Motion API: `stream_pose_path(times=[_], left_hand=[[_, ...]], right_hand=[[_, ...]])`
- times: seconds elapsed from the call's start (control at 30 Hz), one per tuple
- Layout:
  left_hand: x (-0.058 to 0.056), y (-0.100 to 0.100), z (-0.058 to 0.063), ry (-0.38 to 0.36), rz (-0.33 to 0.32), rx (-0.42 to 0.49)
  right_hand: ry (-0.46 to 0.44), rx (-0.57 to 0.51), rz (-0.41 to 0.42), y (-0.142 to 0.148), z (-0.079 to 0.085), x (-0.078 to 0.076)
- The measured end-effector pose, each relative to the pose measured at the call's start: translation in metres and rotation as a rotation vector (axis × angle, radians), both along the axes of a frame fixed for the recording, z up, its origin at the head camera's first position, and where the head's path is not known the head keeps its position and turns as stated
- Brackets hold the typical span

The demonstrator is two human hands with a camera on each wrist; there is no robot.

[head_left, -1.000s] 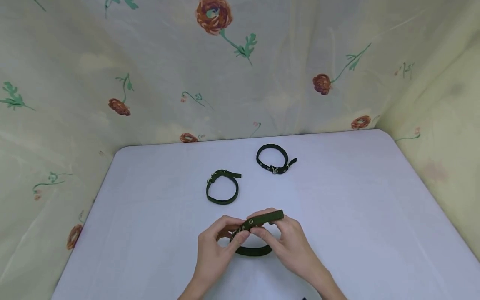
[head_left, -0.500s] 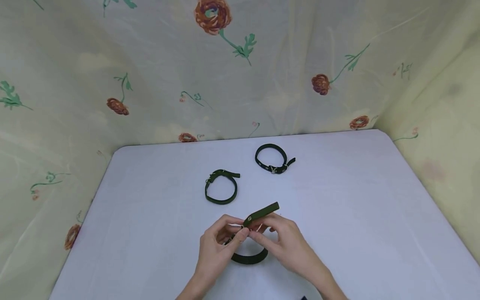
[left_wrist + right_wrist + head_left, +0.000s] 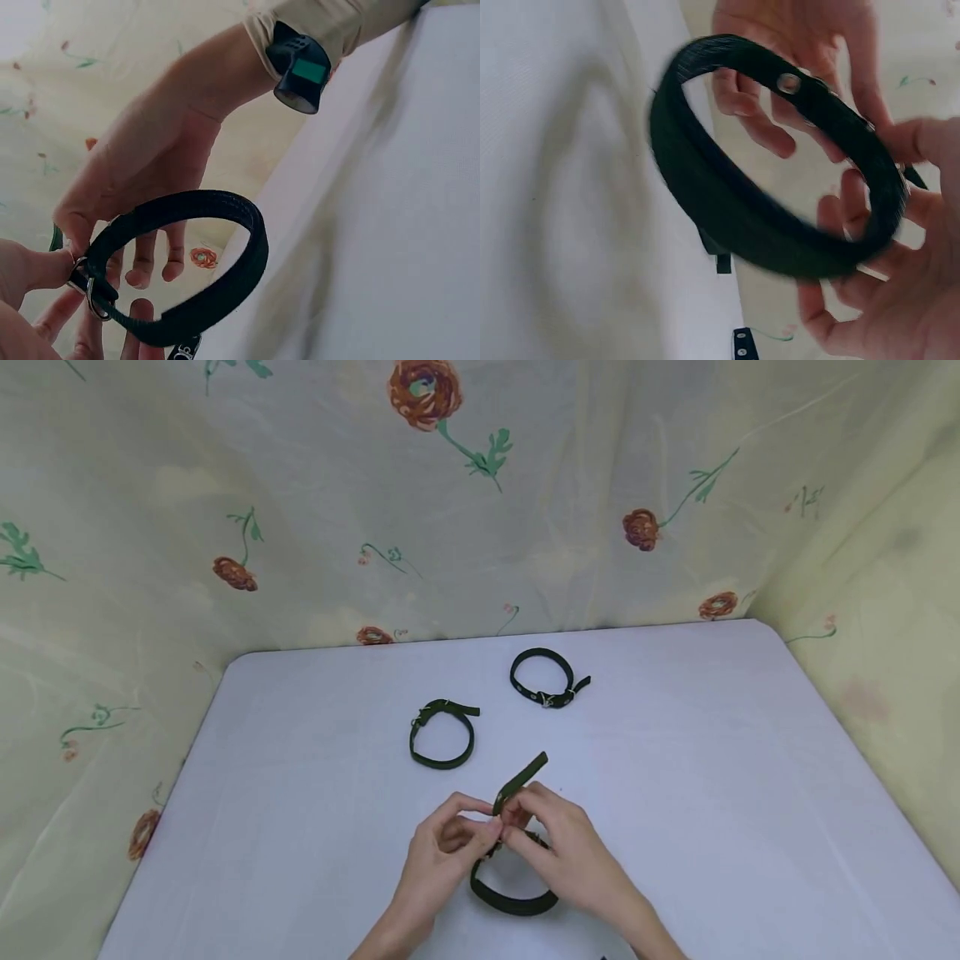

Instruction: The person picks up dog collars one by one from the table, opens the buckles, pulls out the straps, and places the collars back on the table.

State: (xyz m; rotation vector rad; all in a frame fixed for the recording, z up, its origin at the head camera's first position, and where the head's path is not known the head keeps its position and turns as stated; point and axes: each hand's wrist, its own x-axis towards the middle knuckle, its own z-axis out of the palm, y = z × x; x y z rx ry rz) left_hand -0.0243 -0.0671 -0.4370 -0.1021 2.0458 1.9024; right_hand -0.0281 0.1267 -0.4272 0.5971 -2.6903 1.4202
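A dark green webbing collar (image 3: 513, 906) with metal fittings hangs as a loop between the two hands. My left hand (image 3: 442, 856) pinches it between thumb and fingertips close to the buckle. Opposite, my right hand (image 3: 562, 847) pinches the same spot, the fingertips of both hands nearly meeting. The strap's free end (image 3: 525, 772) sticks up above the fingers. In the left wrist view a metal ring (image 3: 96, 298) shows near the buckle; the fingers partly cover the buckle. An eyelet (image 3: 788, 82) shows on the band in the right wrist view.
Two more buckled collars lie on the white table (image 3: 712, 777): a green collar (image 3: 442, 764) left of centre and a darker collar (image 3: 542, 652) farther back. A flower-patterned curtain (image 3: 315, 485) hangs behind the table and along its sides.
The strap's free end has swung from nearly level to pointing more steeply up. The loop has dropped lower below the hands. My right fingers have curled in closer to the buckle.
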Motion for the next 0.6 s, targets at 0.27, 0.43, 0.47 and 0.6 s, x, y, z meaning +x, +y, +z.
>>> stream_pose_path(times=[0.27,0.43,0.47,0.6], left_hand=[[-0.0026,-0.0021,-0.0006,-0.032,0.019,0.007],[-0.0059,-0.0062,-0.0006,-0.042,0.033,-0.015],[-0.0065,-0.0068,-0.0006,-0.041,0.033,-0.017],[-0.0079,-0.0079,-0.0016,-0.019,0.015,-0.031]], right_hand=[[0.116,0.101,-0.044,-0.0008,0.0016,0.0047],[0.113,0.091,0.007,0.0038,0.0021,0.0039],[0.111,0.088,0.016,0.0044,0.0018,0.0035],[0.116,0.083,0.029,0.0053,0.0002,0.0015]])
